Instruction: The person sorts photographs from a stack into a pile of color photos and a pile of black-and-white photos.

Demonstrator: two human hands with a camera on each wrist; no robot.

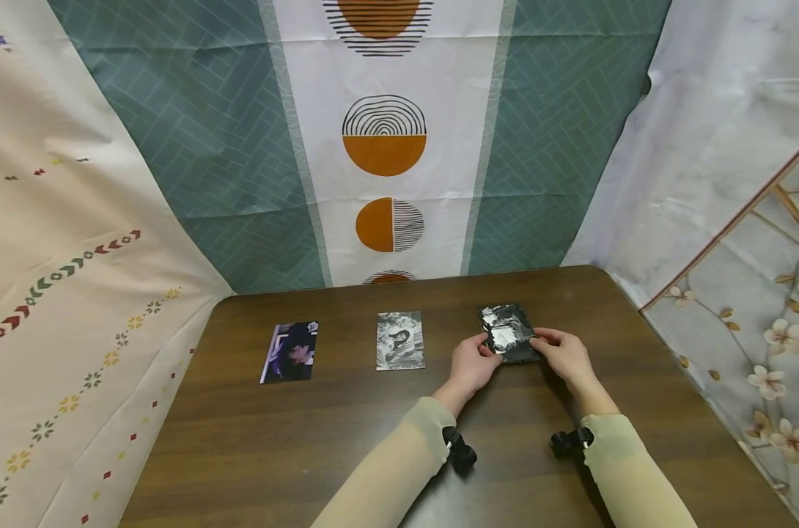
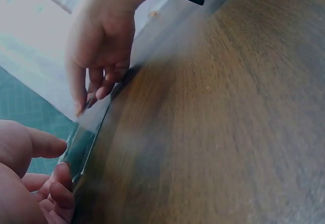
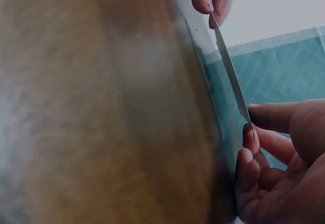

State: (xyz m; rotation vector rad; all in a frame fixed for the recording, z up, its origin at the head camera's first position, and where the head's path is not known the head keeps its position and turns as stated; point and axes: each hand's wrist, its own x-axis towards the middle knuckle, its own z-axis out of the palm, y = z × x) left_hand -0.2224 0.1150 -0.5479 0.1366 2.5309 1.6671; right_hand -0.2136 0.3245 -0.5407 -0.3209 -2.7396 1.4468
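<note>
Both hands hold a thin, glossy dark photo print (image 1: 510, 334) on the right part of the table. The left hand (image 1: 470, 364) pinches its near left corner, and the right hand (image 1: 566, 358) pinches its near right side. Seen edge-on in the right wrist view, the photo print (image 3: 231, 71) is raised at an angle above the tabletop. Glare hides most of its picture. A black-and-white photo print (image 1: 400, 341) lies flat to the left of the hands. Farther left lies a purple and dark photo print (image 1: 290, 353) of a person.
The brown wooden table (image 1: 254, 440) ends at a patterned teal and white cloth (image 1: 399, 161) behind it. A cream cloth (image 1: 96, 293) hangs on the left side, and a floral cloth (image 1: 736, 293) on the right. Dark wrist cameras sit on both sleeves.
</note>
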